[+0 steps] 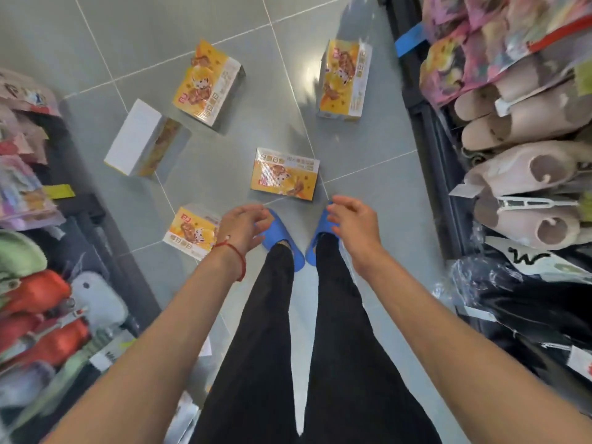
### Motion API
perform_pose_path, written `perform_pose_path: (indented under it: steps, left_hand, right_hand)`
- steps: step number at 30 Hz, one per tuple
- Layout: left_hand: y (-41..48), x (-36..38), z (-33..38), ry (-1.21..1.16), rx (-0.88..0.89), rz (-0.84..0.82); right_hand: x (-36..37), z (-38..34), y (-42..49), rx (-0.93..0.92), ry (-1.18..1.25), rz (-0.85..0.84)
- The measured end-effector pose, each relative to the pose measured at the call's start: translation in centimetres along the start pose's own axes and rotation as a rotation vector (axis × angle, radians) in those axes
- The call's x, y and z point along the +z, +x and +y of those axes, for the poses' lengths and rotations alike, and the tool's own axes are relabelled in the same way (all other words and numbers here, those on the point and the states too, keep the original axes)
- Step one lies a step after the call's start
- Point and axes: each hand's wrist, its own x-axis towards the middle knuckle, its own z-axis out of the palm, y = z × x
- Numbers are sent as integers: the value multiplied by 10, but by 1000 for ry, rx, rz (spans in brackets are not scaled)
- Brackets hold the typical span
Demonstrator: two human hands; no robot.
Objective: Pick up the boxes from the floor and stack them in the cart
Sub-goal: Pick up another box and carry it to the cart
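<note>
**Reaching for the first box**

We're lowering both hands, left hand [243,227] & right hand [350,224], fingers spread wide, holding nothing. Nearest box [285,174] is lying center frame, just past the blue slippers [282,238]; four more boxes scattered upper/left. Best approach imo: we're bracketing its short sides evenly. Cart's not in view.

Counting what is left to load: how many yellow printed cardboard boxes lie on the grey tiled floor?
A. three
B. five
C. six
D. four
B: five yellow printed cardboard boxes show, at and; both hands, left and right, are empty.
</note>
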Motion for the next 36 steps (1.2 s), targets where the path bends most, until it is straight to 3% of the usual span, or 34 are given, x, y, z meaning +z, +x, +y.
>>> perform_pose_path:
  steps: [8, 17, 21, 24, 29, 36]
  left_hand:
    - [163, 19, -30, 142, -155, 35]
    - [355, 22, -72, 276, -79, 210]
    - [420, 32, -79, 337, -7, 154]
    - [462, 37, -85, 403, 77, 40]
    - [486, 44, -93, 401, 194, -33]
    - [440, 42, -89, 312, 76, -27]
  right_hand:
    - [54, 55, 150, 93, -169, -30]
    - [85, 128, 303, 166, -278, -75]
    - [107, 159, 369, 214, -233, -107]
    - [124, 175, 406, 148, -225, -201]
    - [137, 186, 432, -11, -222, -235]
    - [120, 168, 400, 90, -248, -276]
